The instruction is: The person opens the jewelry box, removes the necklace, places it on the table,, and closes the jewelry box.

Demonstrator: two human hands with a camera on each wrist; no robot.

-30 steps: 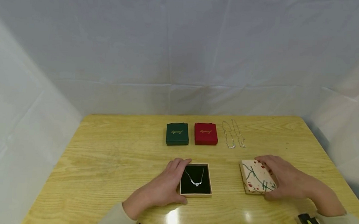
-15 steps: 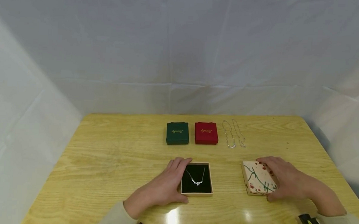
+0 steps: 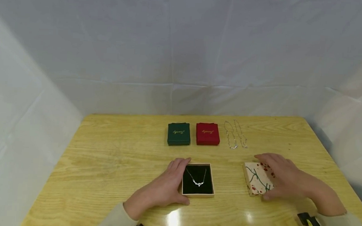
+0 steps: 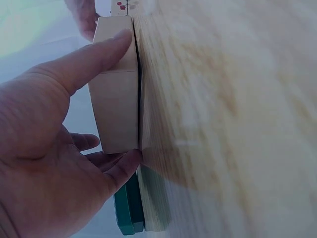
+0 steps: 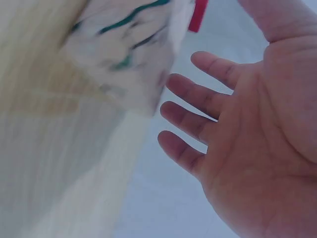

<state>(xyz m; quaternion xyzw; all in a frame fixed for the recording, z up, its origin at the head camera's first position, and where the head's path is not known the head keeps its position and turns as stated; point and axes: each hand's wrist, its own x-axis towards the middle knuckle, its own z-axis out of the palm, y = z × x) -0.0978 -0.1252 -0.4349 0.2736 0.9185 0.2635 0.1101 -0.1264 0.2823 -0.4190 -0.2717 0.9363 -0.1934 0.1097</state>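
Observation:
An uncovered jewelry box [image 3: 197,195] with a black lining stands on the table. A silver necklace [image 3: 198,184] lies in it. My left hand [image 3: 167,188] grips this box from its left side, the thumb on the near wall and the fingers [image 4: 124,168] at the far corner. To the right sits a cream box lid [image 3: 257,178] patterned with red blossoms and green branches. Over its right side hovers my right hand [image 3: 287,178]. In the right wrist view its fingers [image 5: 185,116] are spread, with a gap between the palm and the lid.
Behind stand a green jewelry box [image 3: 179,133] and a red jewelry box [image 3: 207,133], both with gold lettering. Two silver necklaces [image 3: 235,139] lie right of the red one. White cloth [image 3: 183,52] hangs behind and beside the wooden table [image 3: 106,157].
My right hand has come off the lid and shifted slightly up and left over it in the head view. The left hand and the box it holds stay in place.

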